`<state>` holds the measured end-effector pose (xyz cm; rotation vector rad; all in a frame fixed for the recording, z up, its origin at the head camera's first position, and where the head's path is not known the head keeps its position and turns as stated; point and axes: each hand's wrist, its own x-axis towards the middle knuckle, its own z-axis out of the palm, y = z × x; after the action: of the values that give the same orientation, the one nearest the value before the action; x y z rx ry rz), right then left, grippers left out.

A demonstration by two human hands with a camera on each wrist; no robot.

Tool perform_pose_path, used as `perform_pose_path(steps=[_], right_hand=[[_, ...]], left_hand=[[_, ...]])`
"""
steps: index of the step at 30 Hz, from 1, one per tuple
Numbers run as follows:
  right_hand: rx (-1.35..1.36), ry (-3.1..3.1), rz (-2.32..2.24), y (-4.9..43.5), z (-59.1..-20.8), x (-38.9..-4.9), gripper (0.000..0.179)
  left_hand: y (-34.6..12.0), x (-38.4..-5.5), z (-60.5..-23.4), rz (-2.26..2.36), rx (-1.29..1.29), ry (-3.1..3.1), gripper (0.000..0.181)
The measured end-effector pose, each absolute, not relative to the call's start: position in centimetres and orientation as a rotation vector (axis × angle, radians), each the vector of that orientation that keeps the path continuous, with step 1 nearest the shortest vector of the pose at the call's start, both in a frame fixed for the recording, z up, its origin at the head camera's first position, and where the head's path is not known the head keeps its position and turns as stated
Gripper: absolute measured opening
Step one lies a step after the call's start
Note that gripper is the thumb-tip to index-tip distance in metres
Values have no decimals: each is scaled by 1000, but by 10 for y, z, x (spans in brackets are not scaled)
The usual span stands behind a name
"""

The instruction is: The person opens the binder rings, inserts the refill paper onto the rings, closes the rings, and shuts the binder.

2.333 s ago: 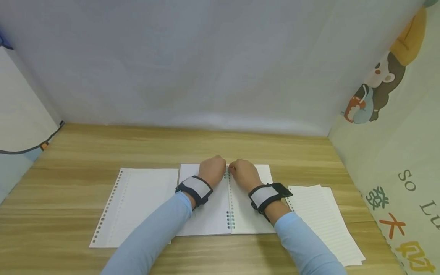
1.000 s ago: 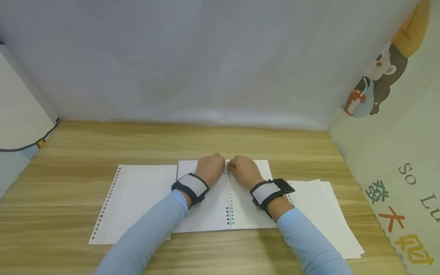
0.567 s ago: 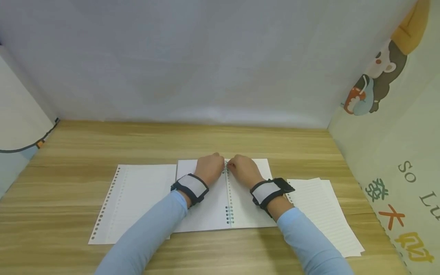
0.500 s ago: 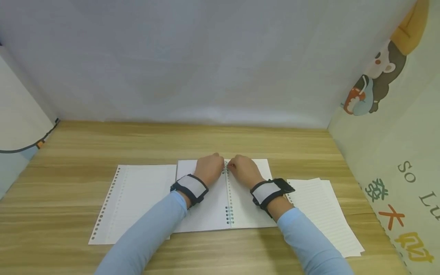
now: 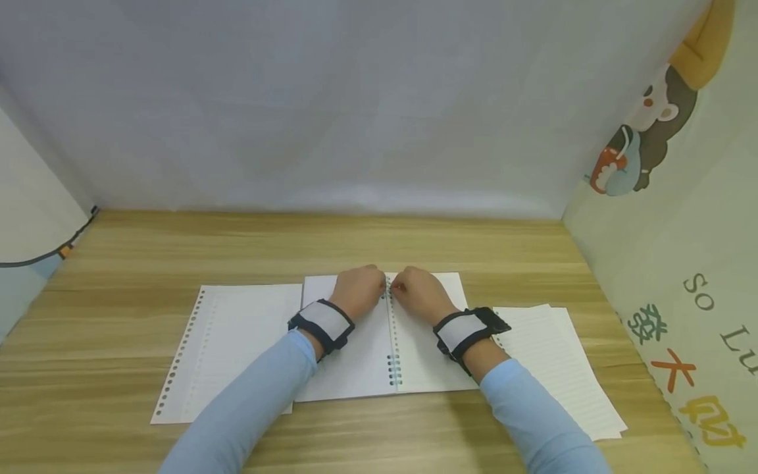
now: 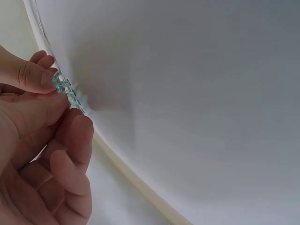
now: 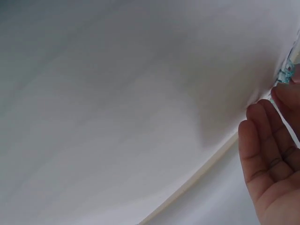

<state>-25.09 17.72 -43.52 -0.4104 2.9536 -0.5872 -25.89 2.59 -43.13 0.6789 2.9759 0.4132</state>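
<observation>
Some loose paper [image 5: 568, 372] lies at the lower right of the frame, and a white stack [image 5: 237, 336] lies at the lower left; none of it is in the notebook. The notebook [image 5: 355, 368] lies wide open between them on the counter [image 5: 326, 243]. Its low rings [image 5: 394, 370] have no hand on them. Farther up, the left hand [image 5: 359, 289] has its grip pinched on the top rings [image 6: 62, 85], and so does the right hand [image 5: 422, 294]. That part looks unfinished; I can't tell if any rings are locked.
</observation>
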Motion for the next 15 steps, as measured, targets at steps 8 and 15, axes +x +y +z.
perform_pose_path(steps=[8, 15], right_hand=[[-487, 2953, -528, 177, -434, -250, 21], [-464, 2926, -505, 175, -433, -249, 23]], left_hand=[[25, -259, -435, 386, 725, 3009, 16], [26, -258, -434, 332, 714, 2984, 17]])
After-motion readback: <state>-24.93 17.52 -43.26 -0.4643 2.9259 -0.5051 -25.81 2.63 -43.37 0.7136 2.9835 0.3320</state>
